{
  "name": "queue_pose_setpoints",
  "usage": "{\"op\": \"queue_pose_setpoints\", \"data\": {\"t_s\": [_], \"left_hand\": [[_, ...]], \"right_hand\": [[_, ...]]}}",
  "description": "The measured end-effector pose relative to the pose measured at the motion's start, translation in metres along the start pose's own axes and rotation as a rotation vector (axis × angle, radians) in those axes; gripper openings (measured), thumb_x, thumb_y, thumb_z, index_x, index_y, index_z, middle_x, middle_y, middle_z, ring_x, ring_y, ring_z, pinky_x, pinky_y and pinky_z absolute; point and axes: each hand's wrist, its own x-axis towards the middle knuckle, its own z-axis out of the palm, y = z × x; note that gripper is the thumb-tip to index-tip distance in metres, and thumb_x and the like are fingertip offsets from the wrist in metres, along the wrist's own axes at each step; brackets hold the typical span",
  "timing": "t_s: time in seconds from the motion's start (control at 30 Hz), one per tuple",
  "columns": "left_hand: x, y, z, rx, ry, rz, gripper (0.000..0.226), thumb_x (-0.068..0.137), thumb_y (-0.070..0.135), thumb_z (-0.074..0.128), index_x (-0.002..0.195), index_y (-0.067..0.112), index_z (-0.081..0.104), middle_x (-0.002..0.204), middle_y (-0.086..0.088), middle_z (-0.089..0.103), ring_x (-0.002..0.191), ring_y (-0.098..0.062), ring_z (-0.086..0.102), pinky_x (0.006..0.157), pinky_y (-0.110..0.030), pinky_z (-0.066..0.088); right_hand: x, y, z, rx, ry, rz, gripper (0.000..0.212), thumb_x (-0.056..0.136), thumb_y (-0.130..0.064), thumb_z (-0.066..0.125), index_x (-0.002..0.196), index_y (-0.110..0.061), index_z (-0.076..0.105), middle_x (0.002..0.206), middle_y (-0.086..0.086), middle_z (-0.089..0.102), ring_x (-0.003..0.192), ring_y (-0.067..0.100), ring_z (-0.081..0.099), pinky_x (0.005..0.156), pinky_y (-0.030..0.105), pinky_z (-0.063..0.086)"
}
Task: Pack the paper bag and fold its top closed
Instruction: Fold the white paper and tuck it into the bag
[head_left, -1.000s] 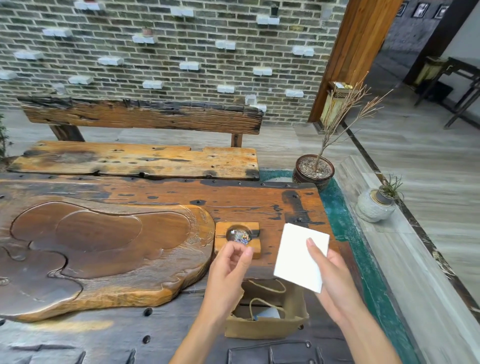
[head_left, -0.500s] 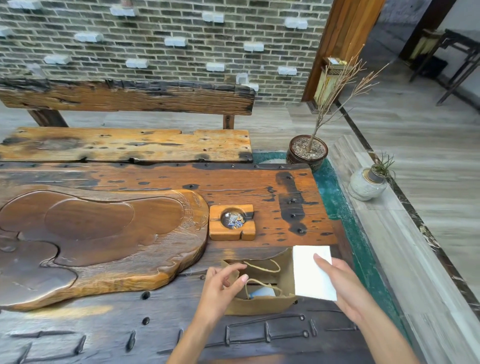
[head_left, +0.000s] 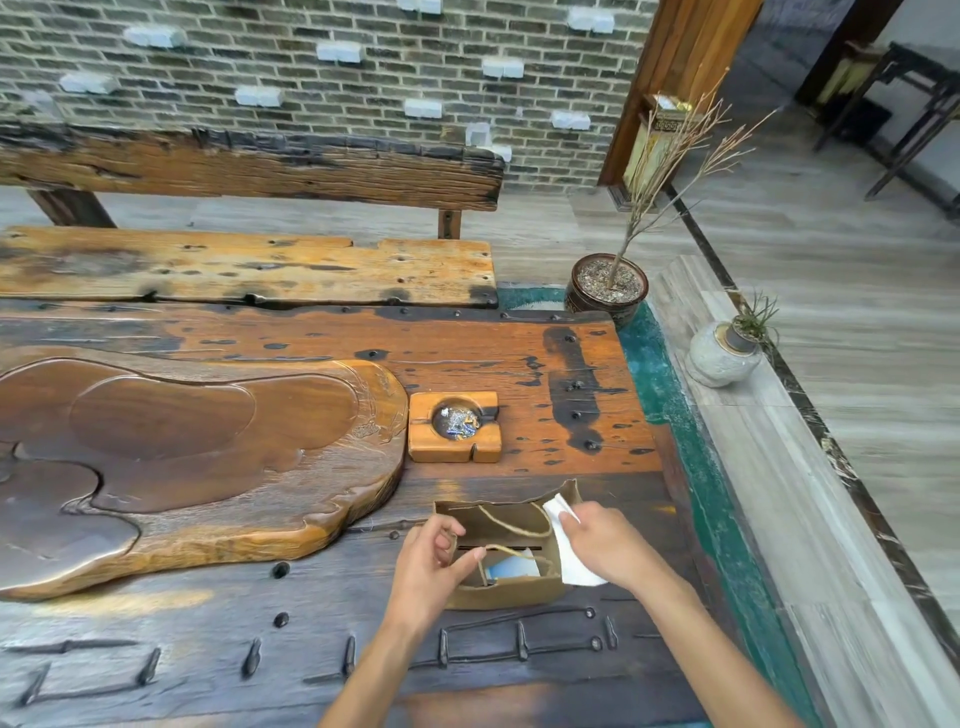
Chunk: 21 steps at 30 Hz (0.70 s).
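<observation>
A small brown paper bag (head_left: 501, 597) with twine handles stands open on the dark wooden table, near its front right. A light blue and white item (head_left: 511, 568) lies inside it. My left hand (head_left: 428, 564) is at the bag's left rim, thumb and fingers pinched on the near twine handle. My right hand (head_left: 605, 543) holds a white card (head_left: 566, 551) edge-down at the bag's right side, its lower part over the bag's right wall.
A square wooden ashtray (head_left: 454, 427) sits just behind the bag. A large carved wooden tea tray (head_left: 171, 457) fills the table's left. A bench (head_left: 249, 260) stands behind; a potted twig plant (head_left: 605, 286) and a small stone pot (head_left: 722, 353) are to the right.
My right hand lowered the white card from above the table down to the bag's right side and turned it edge-on. My left hand came down to the bag's left rim and handle.
</observation>
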Motion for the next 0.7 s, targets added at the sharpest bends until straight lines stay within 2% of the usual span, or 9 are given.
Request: {"op": "queue_pose_setpoints", "data": {"t_s": [0.13, 0.23, 0.27, 0.33, 0.43, 0.5, 0.53, 0.6, 0.7], "left_hand": [[0.001, -0.007, -0.004, -0.012, 0.03, -0.024, 0.029, 0.074, 0.029, 0.083, 0.08, 0.031, 0.055, 0.077, 0.003, 0.046, 0.071, -0.014, 0.046, 0.066, -0.028, 0.042], [0.003, -0.01, -0.006, -0.018, 0.045, -0.048, 0.031, 0.073, 0.029, 0.083, 0.079, 0.03, 0.053, 0.079, 0.001, 0.047, 0.071, -0.014, 0.045, 0.066, -0.028, 0.043], [0.003, -0.01, -0.007, -0.018, 0.044, -0.055, 0.031, 0.073, 0.029, 0.083, 0.079, 0.029, 0.052, 0.081, 0.001, 0.047, 0.071, -0.014, 0.045, 0.067, -0.028, 0.044], [0.003, -0.011, -0.01, -0.013, 0.046, -0.06, 0.032, 0.074, 0.026, 0.083, 0.079, 0.026, 0.051, 0.084, -0.002, 0.048, 0.072, -0.013, 0.045, 0.065, -0.022, 0.043], [0.003, -0.012, -0.013, 0.002, 0.047, -0.069, 0.035, 0.076, 0.024, 0.082, 0.076, 0.025, 0.047, 0.086, -0.004, 0.049, 0.069, -0.012, 0.046, 0.059, -0.016, 0.042], [0.003, -0.013, -0.015, 0.016, 0.054, -0.087, 0.036, 0.076, 0.026, 0.081, 0.076, 0.024, 0.045, 0.085, -0.003, 0.049, 0.066, -0.01, 0.046, 0.059, -0.018, 0.041], [0.004, -0.013, -0.016, 0.02, 0.06, -0.097, 0.036, 0.076, 0.025, 0.081, 0.077, 0.022, 0.045, 0.084, -0.001, 0.048, 0.064, -0.01, 0.045, 0.059, -0.021, 0.04], [0.006, -0.013, -0.018, 0.017, 0.07, -0.111, 0.035, 0.076, 0.021, 0.08, 0.077, 0.02, 0.046, 0.082, 0.001, 0.046, 0.062, -0.01, 0.043, 0.059, -0.021, 0.038], [0.012, -0.014, -0.022, 0.009, 0.064, -0.107, 0.039, 0.077, 0.014, 0.079, 0.075, 0.026, 0.042, 0.085, -0.001, 0.048, 0.062, -0.011, 0.043, 0.06, -0.023, 0.039]], "right_hand": [[0.006, -0.011, 0.002, -0.093, -0.125, -0.022, 0.041, 0.103, -0.033, 0.031, 0.065, -0.019, 0.038, 0.069, -0.001, 0.044, 0.057, 0.013, 0.041, 0.049, 0.028, 0.026], [0.012, -0.021, 0.008, -0.174, -0.17, -0.02, 0.029, 0.101, -0.02, 0.033, 0.079, -0.011, 0.05, 0.085, 0.007, 0.051, 0.065, 0.019, 0.048, 0.052, 0.028, 0.032], [0.015, -0.024, 0.012, -0.203, -0.19, -0.017, 0.025, 0.098, -0.013, 0.033, 0.08, -0.01, 0.049, 0.094, 0.012, 0.052, 0.073, 0.022, 0.052, 0.057, 0.03, 0.039], [0.02, -0.031, 0.019, -0.25, -0.231, -0.043, 0.03, 0.095, -0.007, 0.033, 0.067, -0.012, 0.042, 0.103, 0.019, 0.055, 0.088, 0.027, 0.055, 0.073, 0.032, 0.045], [0.03, -0.04, 0.027, -0.32, -0.283, -0.089, 0.04, 0.1, -0.017, 0.033, 0.06, -0.015, 0.037, 0.081, 0.013, 0.051, 0.078, 0.026, 0.049, 0.062, 0.03, 0.039], [0.039, -0.043, 0.034, -0.311, -0.335, -0.079, 0.037, 0.102, -0.024, 0.032, 0.076, -0.01, 0.054, 0.082, 0.008, 0.051, 0.072, 0.023, 0.05, 0.059, 0.028, 0.037], [0.044, -0.043, 0.038, -0.299, -0.361, -0.07, 0.038, 0.103, -0.028, 0.031, 0.095, -0.005, 0.06, 0.09, 0.01, 0.055, 0.076, 0.022, 0.051, 0.063, 0.028, 0.038], [0.053, -0.043, 0.044, -0.26, -0.391, -0.048, 0.046, 0.103, -0.033, 0.029, 0.125, -0.001, 0.055, 0.118, 0.017, 0.06, 0.096, 0.026, 0.056, 0.077, 0.03, 0.041], [0.068, -0.041, 0.053, -0.128, -0.349, -0.01, 0.051, 0.105, -0.035, 0.028, 0.14, -0.002, 0.044, 0.148, 0.017, 0.045, 0.132, 0.03, 0.046, 0.105, 0.033, 0.037]]}}
